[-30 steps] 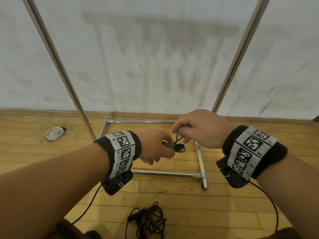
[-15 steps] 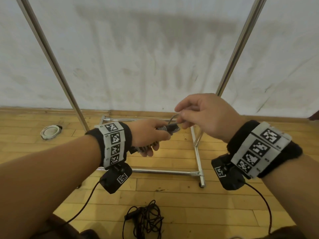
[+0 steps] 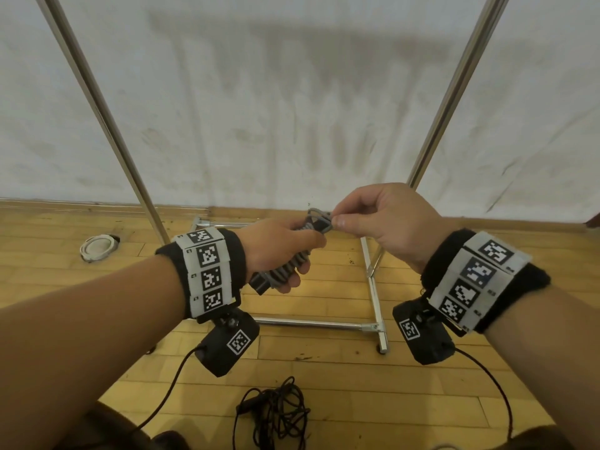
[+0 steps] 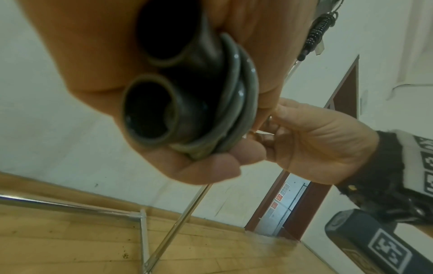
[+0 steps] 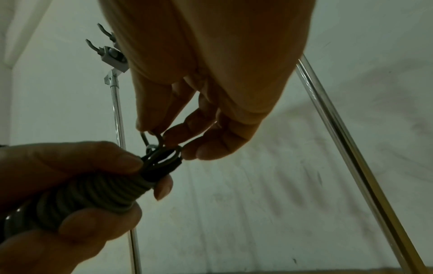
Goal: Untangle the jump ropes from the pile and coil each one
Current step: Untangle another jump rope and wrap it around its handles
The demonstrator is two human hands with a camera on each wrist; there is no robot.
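My left hand (image 3: 282, 251) grips a grey jump rope (image 3: 292, 264) wound in tight turns around its two black handles (image 4: 150, 107), held at chest height. The coil (image 5: 93, 194) shows between thumb and fingers in the right wrist view. My right hand (image 3: 373, 219) pinches the rope's free end loop (image 5: 159, 140) at the top of the handles (image 3: 319, 224). A second, black jump rope (image 3: 276, 414) lies in a tangled pile on the wooden floor below my arms.
A chrome rack frame (image 3: 373, 287) stands on the wood floor against the white wall, with slanted poles (image 3: 107, 125) left and right. A coiled white rope (image 3: 99, 246) lies on the floor at the left. Wrist camera cables hang below both arms.
Both hands have risen with the grey bundle. The left hand has turned the handles to point up and right, and the right hand has shifted its pinch to the loop at their top.
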